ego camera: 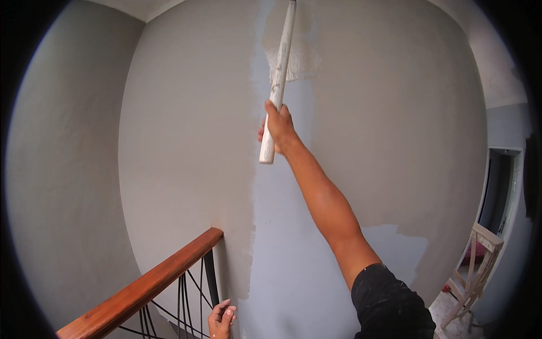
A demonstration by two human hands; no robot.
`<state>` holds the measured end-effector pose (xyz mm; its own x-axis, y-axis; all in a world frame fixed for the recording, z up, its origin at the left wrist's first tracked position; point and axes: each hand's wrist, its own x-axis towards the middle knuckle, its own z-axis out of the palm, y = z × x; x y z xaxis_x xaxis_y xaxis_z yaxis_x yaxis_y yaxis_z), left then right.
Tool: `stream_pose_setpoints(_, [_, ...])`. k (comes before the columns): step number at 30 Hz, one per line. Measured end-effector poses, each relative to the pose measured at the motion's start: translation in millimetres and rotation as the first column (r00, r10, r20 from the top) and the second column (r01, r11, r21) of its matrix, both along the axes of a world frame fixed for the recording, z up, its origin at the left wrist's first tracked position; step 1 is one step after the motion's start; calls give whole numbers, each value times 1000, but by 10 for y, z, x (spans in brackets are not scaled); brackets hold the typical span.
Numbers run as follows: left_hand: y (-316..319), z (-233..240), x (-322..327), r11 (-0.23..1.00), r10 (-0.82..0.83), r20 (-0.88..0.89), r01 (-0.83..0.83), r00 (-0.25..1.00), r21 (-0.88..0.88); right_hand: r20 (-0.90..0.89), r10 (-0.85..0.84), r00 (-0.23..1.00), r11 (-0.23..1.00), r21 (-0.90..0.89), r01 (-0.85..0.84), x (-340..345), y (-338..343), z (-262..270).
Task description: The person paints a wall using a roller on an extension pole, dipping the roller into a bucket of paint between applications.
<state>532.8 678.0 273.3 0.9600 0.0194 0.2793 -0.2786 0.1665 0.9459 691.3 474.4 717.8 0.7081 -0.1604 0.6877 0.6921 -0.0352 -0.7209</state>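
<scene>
My right hand (278,127), arm stretched upward, is closed around the lower part of a whitish, paint-marked pole (283,55). The pole slants up past the top edge, so its far end is hidden. Behind it, a wall (203,127) has grey-beige paint on both sides of a pale blue strip (292,262). Rough, whitish texture (302,63) shows near the top of that strip. Low in the view, my left hand (222,318) is raised with fingers curled, near the railing, and nothing is seen in it.
A stair railing with a varnished wooden handrail (144,284) and black metal bars (210,275) meets the wall at lower left. At right, a paint-spattered wooden stepladder (487,250) stands before an open doorway (499,186). Another pale blue patch (394,245) lies behind my right arm.
</scene>
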Motion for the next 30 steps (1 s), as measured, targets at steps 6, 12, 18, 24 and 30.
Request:
stream_pose_setpoints(6, [-44,3,0,1000,-11,-15,11,1000,-10,58,-21,998,1000,-20,22,240,22,910])
stream_pose_setpoints(12, [-30,-148,-12,996,15,-15,-16,1000,-85,12,-49,999,999,-15,50,138,-10,816])
stream_pose_setpoints(18, [-15,-276,-54,995,-42,-92,34,995,-92,-9,-43,999,999,-5,43,29,-111,561])
stream_pose_setpoints(24, [-84,-272,-22,996,-81,-120,74,989,-56,0,-51,999,998,-36,51,51,-131,1326])
stream_pose_setpoints(30, [-103,-314,-139,994,-92,-144,83,985,-64,-4,-36,999,999,-36,35,-49,-205,977])
